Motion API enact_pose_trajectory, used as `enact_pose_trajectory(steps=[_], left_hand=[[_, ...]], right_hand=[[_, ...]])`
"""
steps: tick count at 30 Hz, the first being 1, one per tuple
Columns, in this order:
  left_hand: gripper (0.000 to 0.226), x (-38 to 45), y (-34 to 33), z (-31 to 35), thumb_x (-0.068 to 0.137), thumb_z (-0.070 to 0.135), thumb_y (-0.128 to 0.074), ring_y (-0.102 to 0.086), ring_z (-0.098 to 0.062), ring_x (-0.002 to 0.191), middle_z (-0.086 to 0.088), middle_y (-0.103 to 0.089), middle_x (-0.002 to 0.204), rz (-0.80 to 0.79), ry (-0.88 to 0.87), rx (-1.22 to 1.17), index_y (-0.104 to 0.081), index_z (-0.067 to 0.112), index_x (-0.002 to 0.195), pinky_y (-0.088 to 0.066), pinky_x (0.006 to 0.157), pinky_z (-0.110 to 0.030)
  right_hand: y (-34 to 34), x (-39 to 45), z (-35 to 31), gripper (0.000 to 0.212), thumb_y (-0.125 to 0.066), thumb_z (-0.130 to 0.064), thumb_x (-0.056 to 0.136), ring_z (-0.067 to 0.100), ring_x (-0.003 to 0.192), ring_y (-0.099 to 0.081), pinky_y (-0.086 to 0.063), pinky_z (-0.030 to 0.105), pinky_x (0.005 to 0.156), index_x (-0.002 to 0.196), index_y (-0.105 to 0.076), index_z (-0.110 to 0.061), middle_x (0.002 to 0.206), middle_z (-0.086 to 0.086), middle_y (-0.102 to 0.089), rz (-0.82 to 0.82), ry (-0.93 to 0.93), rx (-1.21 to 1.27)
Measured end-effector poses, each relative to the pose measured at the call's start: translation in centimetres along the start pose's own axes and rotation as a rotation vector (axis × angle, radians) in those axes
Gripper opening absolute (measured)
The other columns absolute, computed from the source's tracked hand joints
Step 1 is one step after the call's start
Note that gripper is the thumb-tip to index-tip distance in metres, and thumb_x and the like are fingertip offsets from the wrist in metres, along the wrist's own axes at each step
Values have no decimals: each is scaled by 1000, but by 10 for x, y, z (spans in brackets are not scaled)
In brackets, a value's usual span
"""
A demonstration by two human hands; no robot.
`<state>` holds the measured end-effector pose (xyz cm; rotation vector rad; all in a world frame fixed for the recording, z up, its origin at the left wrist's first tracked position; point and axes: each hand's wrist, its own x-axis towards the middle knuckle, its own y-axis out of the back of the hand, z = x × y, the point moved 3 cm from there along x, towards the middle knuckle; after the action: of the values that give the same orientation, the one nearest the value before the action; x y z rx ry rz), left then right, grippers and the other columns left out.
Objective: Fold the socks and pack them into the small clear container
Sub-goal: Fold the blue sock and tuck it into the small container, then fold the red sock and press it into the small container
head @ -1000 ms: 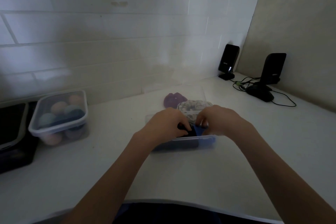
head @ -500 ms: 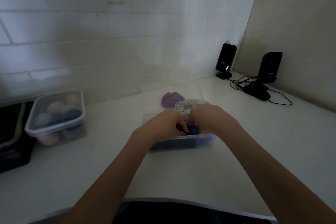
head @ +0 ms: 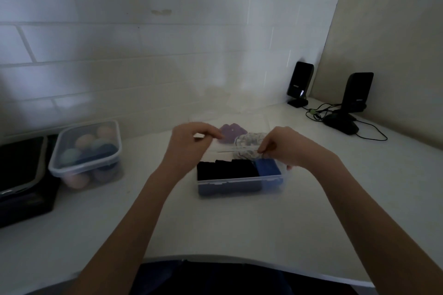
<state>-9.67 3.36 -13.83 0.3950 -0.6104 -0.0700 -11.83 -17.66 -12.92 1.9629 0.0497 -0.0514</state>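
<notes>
Head view: both forearms are stretched forward over the white table (head: 239,227), wrists raised above the small clear container (head: 239,181). Folded black socks (head: 226,169) and a blue sock (head: 267,167) are packed in its near half. The left hand (head: 189,141) is curled loosely, its grip closed on nothing visible. The right hand (head: 287,147) is pinched on a thin clear edge (head: 239,149) over the container's far side, beside a patterned sock (head: 249,141) and a purple sock (head: 231,131).

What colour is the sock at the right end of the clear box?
Blue: the folded sock beside the black ones, seen clearly from the head view.
</notes>
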Motion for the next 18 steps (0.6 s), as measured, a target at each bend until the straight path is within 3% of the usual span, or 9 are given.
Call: enact_pose_trajectory(steps=[3, 5, 7, 10, 13, 15, 17, 18], left_hand=[[39, 4, 16, -17, 80, -10, -50, -67, -9, 76, 4, -70, 77, 214, 88, -136, -69, 21, 66, -56, 67, -17], [39, 9, 22, -36, 80, -10, -45, -64, -8, 69, 0, -68, 75, 304, 168, -190, -67, 18, 67, -56, 63, -20], [38, 14, 26, -59, 80, -11, -42, -62, -9, 65, -2, -65, 74, 319, 255, -194, -64, 17, 67, -55, 64, -25], [38, 28, 23, -91, 77, -13, -44, -62, -20, 70, -1, -64, 76, 205, 314, -28, -59, 21, 67, -53, 69, -32], [27, 38, 9, -108, 77, -10, -54, -61, -17, 71, -6, -67, 88, 7, 278, 178, -64, 15, 78, -48, 66, -14], [23, 44, -5, -112, 80, -4, -62, -60, -13, 78, -4, -64, 98, -142, 255, 156, -66, 12, 95, -45, 64, -7], [33, 51, -21, -108, 82, 11, -67, -57, -9, 97, 8, -60, 113, -267, 214, 88, -61, 25, 111, -45, 77, -12], [37, 57, -32, -116, 82, 26, -69, -55, 2, 104, 18, -58, 119, -326, 189, 74, -59, 34, 116, -42, 83, -11]], right_hand=[[6, 2, 8, 13, -64, -9, 85, 18, 59, -63, -47, 15, 39, 92, -74, -14, 93, 3, -69, 104, 58, 120], [9, 3, 14, 16, -64, -5, 83, 16, 75, -69, -57, 23, 61, 85, -75, -16, 88, 0, -72, 201, 110, 202], [9, 4, 21, 19, -62, -4, 83, 3, 79, -68, -52, 21, 75, 83, -74, -19, 84, -4, -74, 315, 157, 282], [4, 6, 33, 17, -61, -8, 85, 4, 70, -67, -53, 31, 66, 87, -73, -20, 78, -9, -74, 486, 157, 441], [-7, 8, 43, 18, -57, -9, 87, 31, 55, -58, -46, 33, 47, 91, -71, -20, 75, -5, -72, 570, 159, 577], [-15, 11, 47, 19, -54, -5, 88, 23, 54, -58, -43, 26, 46, 91, -70, -15, 73, 0, -69, 621, 135, 711], [-23, 12, 51, 20, -52, 0, 89, 6, 54, -59, -42, 15, 44, 88, -67, -12, 71, 0, -65, 665, 86, 828], [-28, 14, 52, 20, -51, 1, 88, 3, 56, -61, -44, 14, 45, 88, -67, -11, 71, 1, -65, 665, 76, 857]])
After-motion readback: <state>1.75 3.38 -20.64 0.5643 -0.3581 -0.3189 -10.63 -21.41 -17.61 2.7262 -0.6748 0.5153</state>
